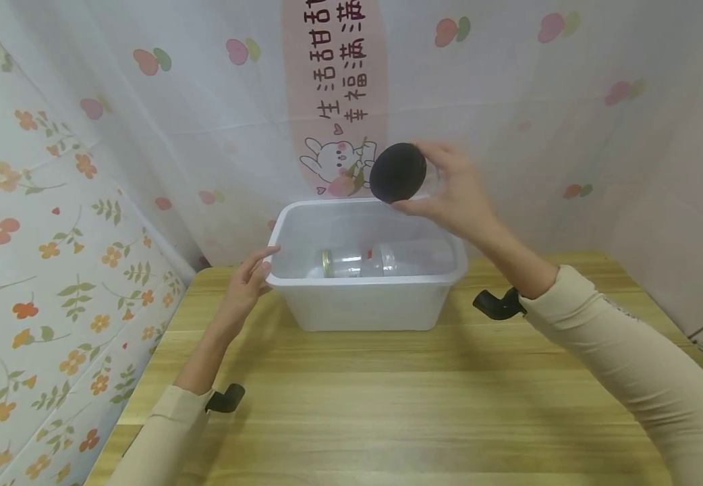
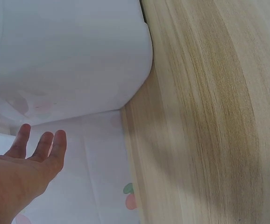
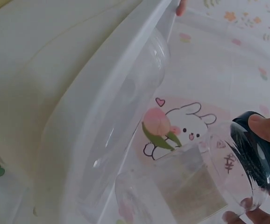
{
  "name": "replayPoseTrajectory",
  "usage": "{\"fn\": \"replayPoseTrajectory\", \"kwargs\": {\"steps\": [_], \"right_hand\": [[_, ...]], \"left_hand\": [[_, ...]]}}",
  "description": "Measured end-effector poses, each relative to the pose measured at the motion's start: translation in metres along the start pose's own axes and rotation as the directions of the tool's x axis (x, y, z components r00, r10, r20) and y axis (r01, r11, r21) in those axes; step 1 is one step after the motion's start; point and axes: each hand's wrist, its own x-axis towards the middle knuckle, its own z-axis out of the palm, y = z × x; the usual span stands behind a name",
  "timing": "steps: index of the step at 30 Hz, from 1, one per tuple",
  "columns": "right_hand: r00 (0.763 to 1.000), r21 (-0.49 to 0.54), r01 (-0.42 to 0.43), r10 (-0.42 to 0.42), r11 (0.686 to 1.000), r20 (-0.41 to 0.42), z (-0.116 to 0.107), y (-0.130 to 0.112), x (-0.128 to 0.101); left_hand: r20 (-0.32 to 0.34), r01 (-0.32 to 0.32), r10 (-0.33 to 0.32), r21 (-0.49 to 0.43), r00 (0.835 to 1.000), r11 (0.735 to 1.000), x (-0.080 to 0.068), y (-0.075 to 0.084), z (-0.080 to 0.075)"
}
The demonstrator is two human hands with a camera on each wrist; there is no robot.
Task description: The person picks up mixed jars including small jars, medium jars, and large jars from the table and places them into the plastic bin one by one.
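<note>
Wood-grain tabletop lies under both hands, with floral and fruit-print sheeting around it. Right hand grips a clear jar with a black round lid above the white translucent plastic bin. Left hand, fingers straight, touches the bin's near-left rim. Another clear jar lies inside.

Bright, even light; soft wrist-view blur
</note>
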Motion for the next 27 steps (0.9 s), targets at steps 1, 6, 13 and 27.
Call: {"fn": "replayPoseTrajectory", "kwargs": {"steps": [1,6,13,27], "right_hand": [[1.0,-0.003,-0.007,0.007,1.0,0.005,0.001,-0.001,0.0],[0.999,-0.004,-0.017,0.017,1.0,0.03,0.009,-0.008,0.002],[0.998,0.01,0.002,-0.003,1.0,0.058,0.024,-0.015,0.004],[0.994,-0.052,0.006,0.0,0.999,0.112,0.047,-0.026,0.008]], "left_hand": [[0.001,0.0,-0.001,0.003,1.0,1.0,0.0,0.0,0.0],[0.007,0.003,-0.003,-0.002,1.0,1.0,0.0,0.001,0.001],[0.01,0.002,-0.002,-0.005,1.0,1.0,-0.001,-0.001,0.0],[0.003,-0.005,0.005,0.004,1.0,1.0,0.0,-0.001,0.0]]}}
